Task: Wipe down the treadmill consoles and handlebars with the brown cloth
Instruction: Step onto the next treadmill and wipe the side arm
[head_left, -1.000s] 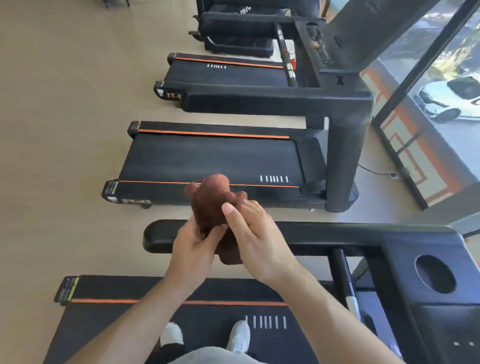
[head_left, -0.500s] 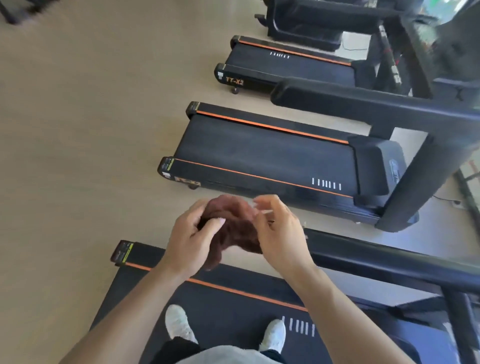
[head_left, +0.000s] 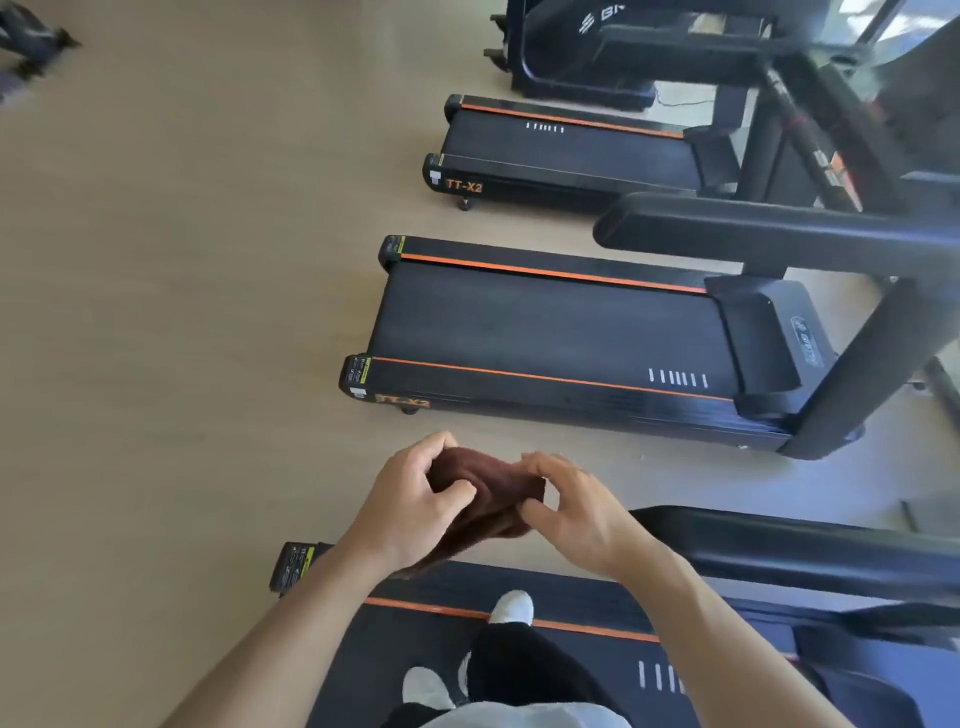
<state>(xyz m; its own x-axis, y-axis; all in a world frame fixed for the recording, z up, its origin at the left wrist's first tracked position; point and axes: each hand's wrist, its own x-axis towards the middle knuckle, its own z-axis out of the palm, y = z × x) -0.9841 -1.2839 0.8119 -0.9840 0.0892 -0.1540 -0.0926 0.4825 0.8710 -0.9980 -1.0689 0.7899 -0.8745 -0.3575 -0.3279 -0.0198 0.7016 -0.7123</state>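
Observation:
The brown cloth (head_left: 488, 499) is bunched up between both hands, in front of my body above the floor and the left edge of the treadmill I stand on. My left hand (head_left: 410, 501) grips its left end with curled fingers. My right hand (head_left: 576, 512) pinches its right end between thumb and fingers. The black left handlebar (head_left: 789, 545) of my treadmill runs off to the right, just past my right hand and apart from the cloth. No console is in view.
I stand on a black treadmill belt (head_left: 571, 670) with orange stripes, white shoes visible. A second treadmill (head_left: 550, 332) lies ahead with its handlebar (head_left: 769, 234) at the upper right, a third one (head_left: 566, 150) beyond. Beige floor (head_left: 182, 312) spreads to the left.
My view has swung left and down, away from the console and window. The cloth went from a raised bunch to a lower, flatter wad stretched between both hands.

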